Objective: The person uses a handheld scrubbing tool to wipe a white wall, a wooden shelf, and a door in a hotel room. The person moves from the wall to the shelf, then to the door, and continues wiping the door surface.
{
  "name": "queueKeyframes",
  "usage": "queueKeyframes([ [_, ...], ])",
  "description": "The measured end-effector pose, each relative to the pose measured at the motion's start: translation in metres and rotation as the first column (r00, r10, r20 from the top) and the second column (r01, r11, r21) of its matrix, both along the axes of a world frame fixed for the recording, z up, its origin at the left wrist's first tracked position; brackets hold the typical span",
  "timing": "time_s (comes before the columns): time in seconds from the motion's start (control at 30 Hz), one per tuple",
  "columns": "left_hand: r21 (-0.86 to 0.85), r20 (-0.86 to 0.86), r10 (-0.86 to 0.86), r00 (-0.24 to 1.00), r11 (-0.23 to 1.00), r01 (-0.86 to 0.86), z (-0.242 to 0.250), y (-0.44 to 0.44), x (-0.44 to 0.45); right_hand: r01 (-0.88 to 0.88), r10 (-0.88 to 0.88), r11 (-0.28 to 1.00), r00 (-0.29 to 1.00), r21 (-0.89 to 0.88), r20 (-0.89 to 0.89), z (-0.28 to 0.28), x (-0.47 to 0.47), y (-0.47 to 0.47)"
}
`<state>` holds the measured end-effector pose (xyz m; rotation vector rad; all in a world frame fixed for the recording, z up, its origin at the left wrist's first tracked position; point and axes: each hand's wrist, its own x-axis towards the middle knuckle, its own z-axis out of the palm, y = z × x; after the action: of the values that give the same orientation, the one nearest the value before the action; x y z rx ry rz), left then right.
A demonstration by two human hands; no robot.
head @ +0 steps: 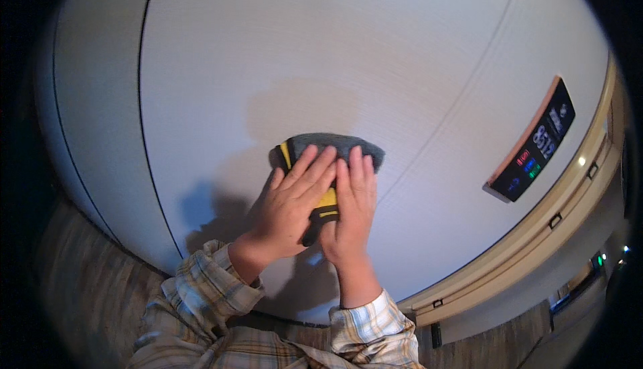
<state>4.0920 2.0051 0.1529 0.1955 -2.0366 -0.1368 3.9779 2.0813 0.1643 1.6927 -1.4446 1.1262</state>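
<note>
Both palms lie flat on a cleaning brush or pad (329,141) with a grey fibrous edge and a black and yellow back, set against a pale wall panel (301,42). My left hand (289,208) covers its left part, fingers spread and pointing up. Beside it, my right hand (354,193) rests over the right part, its fingers close together. Between the hands show a yellow section and a short black handle end, which points down. The hands hide most of the tool's back.
At the right, a dark display panel (535,143) with lit digits and a copper-coloured edge sticks out from the wall. A dark vertical seam runs down the left. A beige door frame (472,288) curves along the lower right, and patterned flooring (95,268) shows at lower left.
</note>
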Motion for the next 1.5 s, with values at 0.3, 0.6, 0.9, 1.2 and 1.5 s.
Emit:
queueKeyframes([
  [0.3,-0.093,0.147,-0.219,0.965,0.968,0.234,0.005,0.047,-0.081,0.218,-0.204,0.972,0.969,-0.09,0.137,-0.028,-0.066,0.066],
  [0.6,-0.079,0.276,-0.181,0.944,0.974,0.21,-0.032,0.054,-0.081,0.229,-0.22,0.973,0.95,-0.017,0.222,-0.073,-0.062,0.077],
  [0.9,0.004,0.169,-0.016,0.986,1.0,0.015,-0.05,0.025,-0.025,0.082,-0.092,0.994,0.983,0.069,0.159,-0.079,-0.024,0.034],
  [1.2,0.05,-0.081,0.0,0.997,0.999,0.004,-0.093,-0.001,0.0,-0.004,-0.023,0.975,0.993,0.222,0.116,-0.088,0.008,0.009],
  [1.5,0.126,0.102,-0.056,0.993,0.991,0.043,-0.106,0.024,-0.014,-0.007,-0.028,0.968,0.99,0.251,0.135,-0.096,-0.013,0.036],
])
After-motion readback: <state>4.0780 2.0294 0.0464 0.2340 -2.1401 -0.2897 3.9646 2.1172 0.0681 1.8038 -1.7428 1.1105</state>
